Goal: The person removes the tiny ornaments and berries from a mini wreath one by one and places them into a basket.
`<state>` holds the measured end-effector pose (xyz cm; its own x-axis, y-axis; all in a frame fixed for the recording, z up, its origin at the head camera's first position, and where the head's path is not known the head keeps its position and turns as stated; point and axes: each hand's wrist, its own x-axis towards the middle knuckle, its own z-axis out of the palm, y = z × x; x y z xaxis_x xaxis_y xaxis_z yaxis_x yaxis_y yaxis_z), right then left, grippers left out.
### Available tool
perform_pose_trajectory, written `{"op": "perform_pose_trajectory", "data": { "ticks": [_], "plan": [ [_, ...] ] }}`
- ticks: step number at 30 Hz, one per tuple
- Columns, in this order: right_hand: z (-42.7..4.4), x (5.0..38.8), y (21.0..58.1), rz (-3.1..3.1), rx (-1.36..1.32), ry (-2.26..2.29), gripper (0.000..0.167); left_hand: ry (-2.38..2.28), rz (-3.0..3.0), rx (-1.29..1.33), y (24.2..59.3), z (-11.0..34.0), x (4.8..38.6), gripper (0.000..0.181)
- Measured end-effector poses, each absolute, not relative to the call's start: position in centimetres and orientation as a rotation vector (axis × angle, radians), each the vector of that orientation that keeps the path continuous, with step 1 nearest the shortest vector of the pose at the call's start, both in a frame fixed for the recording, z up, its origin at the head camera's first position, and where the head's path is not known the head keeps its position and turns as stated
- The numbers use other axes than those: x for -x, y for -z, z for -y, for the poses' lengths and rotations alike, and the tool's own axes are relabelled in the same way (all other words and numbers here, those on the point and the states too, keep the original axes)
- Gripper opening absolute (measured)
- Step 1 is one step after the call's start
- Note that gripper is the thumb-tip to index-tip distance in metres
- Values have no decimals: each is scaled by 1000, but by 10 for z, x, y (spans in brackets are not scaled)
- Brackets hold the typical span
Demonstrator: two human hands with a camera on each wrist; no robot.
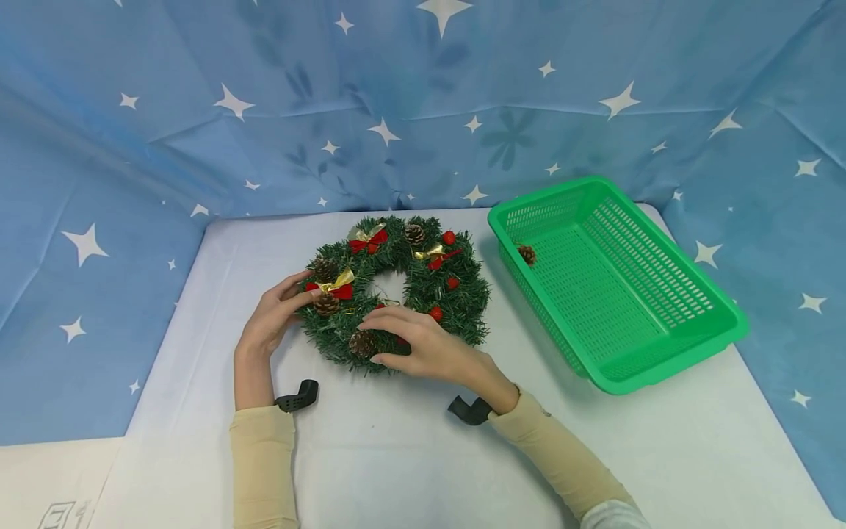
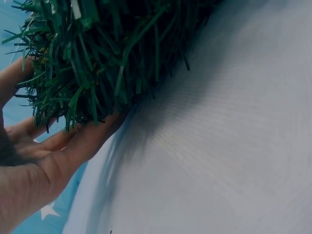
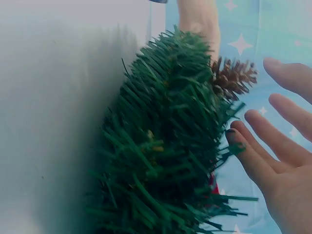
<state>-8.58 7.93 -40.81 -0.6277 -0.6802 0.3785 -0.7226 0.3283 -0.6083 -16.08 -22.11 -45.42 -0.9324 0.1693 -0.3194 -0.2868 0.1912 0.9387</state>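
Note:
A green wreath [image 1: 463, 294] with pinecones, red berries and red-and-gold bows lies on the white table. At its left edge the left hand [image 1: 267, 323] grips it, thumb on top by a bow [image 1: 337, 286]; in the left wrist view the fingers [image 2: 92, 139] reach under the green tinsel [image 2: 107, 63]. Over the wreath's front part is the right hand [image 1: 429, 345], fingers spread and slightly bent beside a pinecone [image 1: 363, 343]. The right wrist view shows that hand [image 3: 287, 161] apart from the pinecone [image 3: 234, 78], with nothing pinched in it.
A green plastic basket [image 1: 667, 367] stands on the table [image 1: 390, 470] to the right of the wreath, with a small pinecone [image 1: 526, 255] inside at its left wall. Behind the table hangs a blue cloth [image 1: 396, 95] with white stars.

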Motion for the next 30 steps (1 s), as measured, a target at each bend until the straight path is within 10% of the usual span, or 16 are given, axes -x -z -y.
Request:
{"op": "perform_pose_trajectory", "data": {
  "ticks": [30],
  "plan": [
    [-59, 81, 425, 2555, -1366, -1063, 45, -1824, -2095, 128, 454, 220, 160, 75]
  ]
}}
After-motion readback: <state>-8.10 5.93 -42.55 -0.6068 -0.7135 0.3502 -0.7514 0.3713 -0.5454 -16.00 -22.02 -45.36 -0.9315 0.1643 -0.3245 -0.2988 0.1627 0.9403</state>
